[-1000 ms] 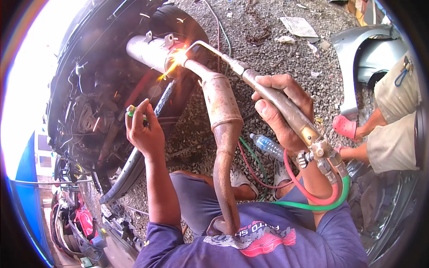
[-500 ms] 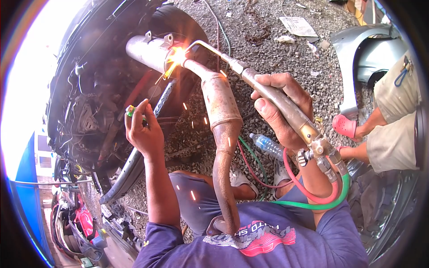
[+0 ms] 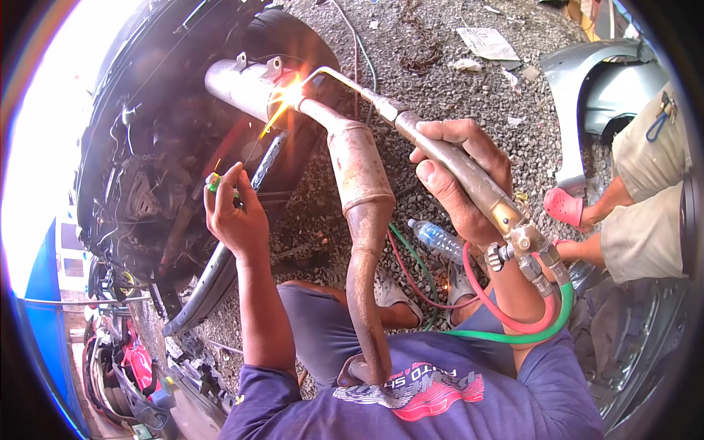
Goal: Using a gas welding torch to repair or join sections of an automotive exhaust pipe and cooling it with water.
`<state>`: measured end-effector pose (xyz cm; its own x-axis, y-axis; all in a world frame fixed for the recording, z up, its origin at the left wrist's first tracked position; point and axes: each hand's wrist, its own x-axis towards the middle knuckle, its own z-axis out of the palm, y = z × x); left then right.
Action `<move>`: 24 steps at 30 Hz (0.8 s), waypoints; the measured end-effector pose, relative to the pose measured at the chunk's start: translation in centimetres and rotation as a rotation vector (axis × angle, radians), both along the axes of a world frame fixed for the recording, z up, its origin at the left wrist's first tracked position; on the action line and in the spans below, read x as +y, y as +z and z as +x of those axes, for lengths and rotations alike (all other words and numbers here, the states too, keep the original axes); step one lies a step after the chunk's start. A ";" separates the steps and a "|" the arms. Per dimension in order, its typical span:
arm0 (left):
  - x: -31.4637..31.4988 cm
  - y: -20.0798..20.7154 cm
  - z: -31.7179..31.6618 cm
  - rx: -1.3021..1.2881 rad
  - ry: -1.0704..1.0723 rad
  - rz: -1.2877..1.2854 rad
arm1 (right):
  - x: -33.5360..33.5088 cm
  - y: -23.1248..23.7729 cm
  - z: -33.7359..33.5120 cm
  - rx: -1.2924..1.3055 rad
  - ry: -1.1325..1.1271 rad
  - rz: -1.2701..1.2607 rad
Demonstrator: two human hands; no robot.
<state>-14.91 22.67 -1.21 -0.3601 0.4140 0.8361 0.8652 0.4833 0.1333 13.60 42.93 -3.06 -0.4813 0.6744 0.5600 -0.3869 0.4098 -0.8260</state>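
Note:
My right hand (image 3: 473, 172) is wrapped round the handle of a metal gas torch (image 3: 455, 165), whose thin bent tip points left at a bright glow with sparks. The glow sits at the joint between a silver muffler (image 3: 236, 82) and a rusty exhaust pipe (image 3: 370, 293) with a bulged section. My left hand (image 3: 238, 216) pinches a thin filler rod (image 3: 258, 141) that reaches up towards the glow. A small green thing (image 3: 213, 182) shows at its fingers; its kind is unclear. The pipe's lower end lies against my shirt. Glare hides the joint itself.
Red and green hoses (image 3: 513, 334) loop from the torch past my right arm. A plastic bottle (image 3: 438, 238) lies on gravel near my feet. A dark car body (image 3: 147, 161) stands left. Another person's pink clog (image 3: 565, 208) and a silver fender (image 3: 568, 95) are right.
The exhaust pipe has shifted very slightly left. Sparks that were falling near the pipe are mostly gone. Both hands keep nearly the same places and holds.

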 end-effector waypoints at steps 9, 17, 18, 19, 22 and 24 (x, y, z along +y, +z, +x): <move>-0.1 0.2 0.6 -0.020 0.007 -0.001 | 0.2 -0.2 0.0 0.000 -0.002 0.005; -0.3 0.2 0.4 0.029 -0.009 0.012 | 0.3 0.5 0.4 -0.007 0.040 -0.023; -0.3 0.2 0.5 0.001 -0.009 0.009 | 0.5 0.5 0.5 0.009 0.039 -0.019; -0.3 0.2 0.6 -0.027 -0.008 0.009 | 0.8 0.6 0.7 0.025 0.039 -0.012; -0.3 0.4 0.9 -0.044 0.004 0.009 | 2.0 2.1 2.1 0.095 0.075 -0.035; -0.4 0.4 0.8 -0.020 0.008 0.021 | 3.1 3.1 3.3 0.127 0.065 -0.047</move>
